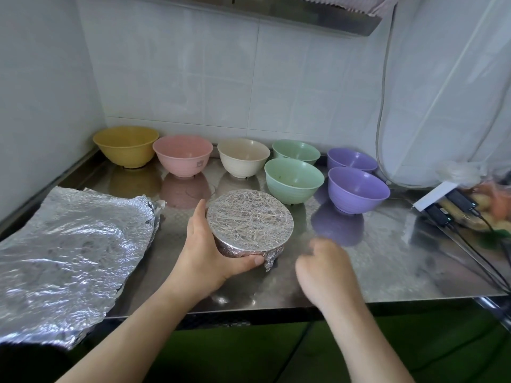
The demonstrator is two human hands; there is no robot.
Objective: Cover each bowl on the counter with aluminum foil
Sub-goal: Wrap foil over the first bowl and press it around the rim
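A bowl wrapped in aluminum foil stands on the steel counter near its front edge. My left hand grips its left and front side, thumb under the foil rim. My right hand hovers just right of that bowl, blurred, fingers loosely curled, holding nothing. Behind stand uncovered bowls: yellow, pink, cream, two green and two purple. Loose foil sheets lie at the left, hanging over the counter's front edge.
Power banks with black cables lie on a white card at the right edge, beside a bag of food. Tiled walls close the back and left. A plastic sheet hangs at the right. A range hood sits overhead.
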